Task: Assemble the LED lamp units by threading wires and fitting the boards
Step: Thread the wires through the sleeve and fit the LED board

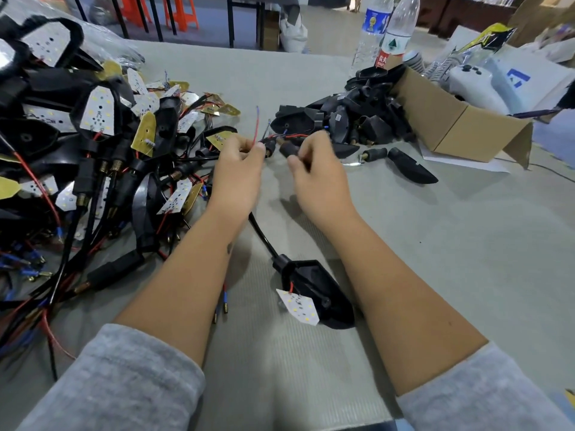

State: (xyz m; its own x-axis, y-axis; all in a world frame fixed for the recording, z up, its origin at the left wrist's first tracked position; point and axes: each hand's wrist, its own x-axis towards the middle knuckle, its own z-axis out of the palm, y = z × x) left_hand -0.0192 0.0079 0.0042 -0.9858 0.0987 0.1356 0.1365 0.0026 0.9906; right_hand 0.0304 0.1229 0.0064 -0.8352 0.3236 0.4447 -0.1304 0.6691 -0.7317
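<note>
The left hand [239, 169] had thumb and forefinger curled tight, pinching a thin red wire [255, 129] that rose toward twelve o'clock, beside a black stem [270, 147]. The right hand [317, 172], at three o'clock of the left, had its fingers curled round a second black stem [287, 148] — the two stems nearly touched. The right fingertips blurred, so the exact grip was hard to read. A lamp housing [314, 284] with its LED board [298, 306] lay at six o'clock between the forearms, its cable [263, 234] running up under the left wrist. Finished units [93, 144] were heaped at nine o'clock — empty housings [348, 119] at two, beside a box [448, 119] cut off by clutter.
</note>
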